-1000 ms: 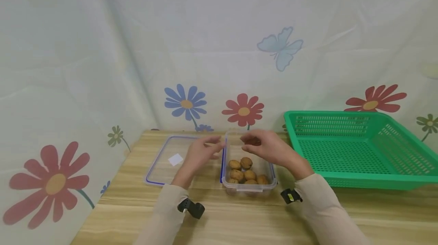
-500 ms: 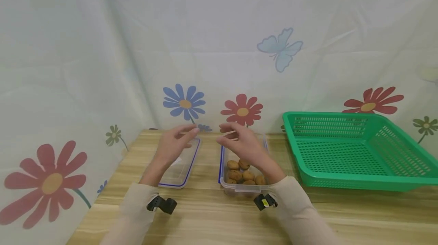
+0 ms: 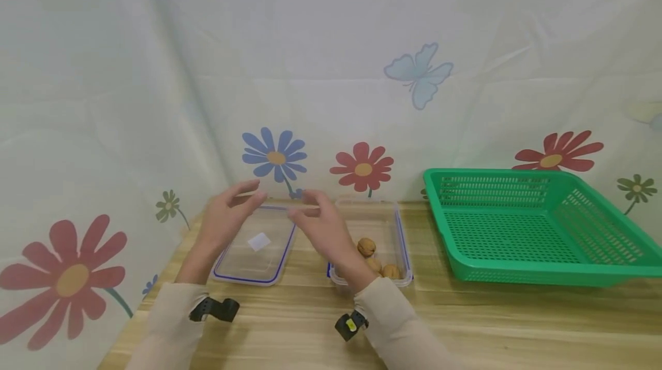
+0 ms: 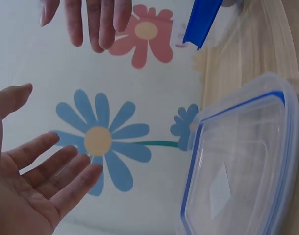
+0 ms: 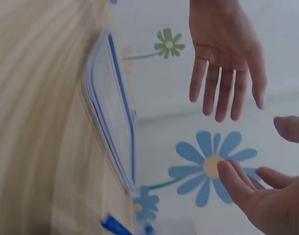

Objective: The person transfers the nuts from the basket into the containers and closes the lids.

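My left hand (image 3: 224, 218) hovers over the left part of a clear lid (image 3: 253, 263) with a blue seal and a white label. Its fingers are apart and relaxed, with nothing between them. My right hand (image 3: 326, 229) hangs in the air between the lid and a clear plastic box (image 3: 380, 218), fingers loosely bent and holding nothing. Both palms face each other in the left wrist view. Several walnuts (image 3: 366, 247) lie in the near half of the box, some hidden behind my right wrist. The lid lies flat on the table, seal side up.
A large green plastic basket (image 3: 445, 232) stands on the right of the wooden table (image 3: 289, 324). Behind the table hangs a pale cloth (image 3: 331, 100) printed with flowers and a butterfly.
Both hands have moved left together, from around the box to above the lid and the box's left side. The lid shows more fully now; the box, walnuts and basket stay put.
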### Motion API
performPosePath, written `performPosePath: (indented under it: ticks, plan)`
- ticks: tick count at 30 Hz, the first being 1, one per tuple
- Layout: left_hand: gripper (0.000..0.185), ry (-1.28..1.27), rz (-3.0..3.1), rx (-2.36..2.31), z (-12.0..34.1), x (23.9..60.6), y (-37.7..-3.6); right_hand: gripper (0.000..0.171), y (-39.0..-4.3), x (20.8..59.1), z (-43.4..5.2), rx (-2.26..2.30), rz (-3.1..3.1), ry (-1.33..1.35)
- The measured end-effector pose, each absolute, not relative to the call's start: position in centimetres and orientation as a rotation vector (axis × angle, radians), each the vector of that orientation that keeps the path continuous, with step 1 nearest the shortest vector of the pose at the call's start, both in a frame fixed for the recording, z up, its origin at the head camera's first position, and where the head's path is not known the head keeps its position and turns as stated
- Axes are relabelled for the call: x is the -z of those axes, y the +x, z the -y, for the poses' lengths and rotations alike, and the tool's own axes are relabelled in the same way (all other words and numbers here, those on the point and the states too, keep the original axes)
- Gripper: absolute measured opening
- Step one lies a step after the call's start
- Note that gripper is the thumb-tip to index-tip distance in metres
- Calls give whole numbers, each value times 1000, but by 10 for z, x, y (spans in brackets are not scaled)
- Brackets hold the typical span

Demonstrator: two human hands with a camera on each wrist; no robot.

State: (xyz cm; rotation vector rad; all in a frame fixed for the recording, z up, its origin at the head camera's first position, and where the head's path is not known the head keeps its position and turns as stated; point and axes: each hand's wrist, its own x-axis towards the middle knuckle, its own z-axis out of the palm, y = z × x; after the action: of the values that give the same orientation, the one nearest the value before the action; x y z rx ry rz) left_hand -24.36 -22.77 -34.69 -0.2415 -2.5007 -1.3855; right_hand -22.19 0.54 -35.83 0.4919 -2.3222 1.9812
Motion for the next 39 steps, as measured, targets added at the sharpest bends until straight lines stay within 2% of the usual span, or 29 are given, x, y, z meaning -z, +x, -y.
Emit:
performPosePath:
  ticks: [12,18,39]
  plan:
    - [71,-213,2527,1308,257,370,-249,72,-222,383,36,-2105,2188,343]
    - [70,-178,2587,1298,270,380,-250,70,-222,395,50,-2079,2156,254]
    - [86,-96,2709,1369,297,407,-262,72,-226,425,61,-2061,2229,6]
